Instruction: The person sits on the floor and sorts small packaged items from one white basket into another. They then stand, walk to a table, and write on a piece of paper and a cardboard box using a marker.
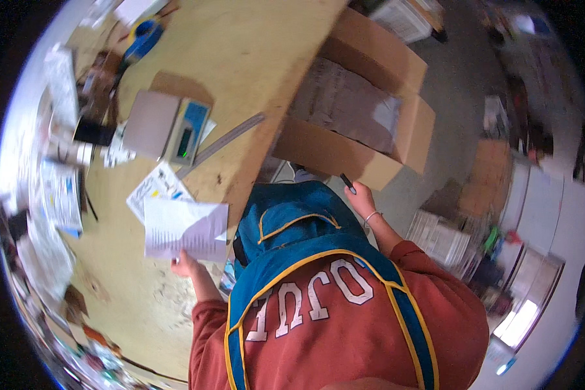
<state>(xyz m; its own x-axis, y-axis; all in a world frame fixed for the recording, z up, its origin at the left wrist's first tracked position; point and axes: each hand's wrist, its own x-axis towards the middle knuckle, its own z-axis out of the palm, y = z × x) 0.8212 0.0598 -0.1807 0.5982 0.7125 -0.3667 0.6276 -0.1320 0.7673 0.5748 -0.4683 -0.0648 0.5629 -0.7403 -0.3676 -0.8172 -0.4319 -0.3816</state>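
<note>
My left hand (187, 265) pinches the near edge of a sheet of printed paper (187, 229) over the wooden tabletop (141, 287). That sheet overlaps another printed sheet (153, 192) bearing coloured marks. In my right hand (361, 199) is a black marker pen (347, 182), pointing forward past the table's edge. Just beyond it stands a cardboard box (341, 151) with its flaps raised. Brown paper or cardboard (346, 105) lies inside the box, and whatever is under it is hidden.
A digital scale (153, 124) with a lit display sits on the table, next to a metal ruler (224, 144). Tape rolls (145, 40), a dark phone-like object (93, 132) and stacked papers (61, 197) lie farther left. White crates (438, 236) stand on the floor at right.
</note>
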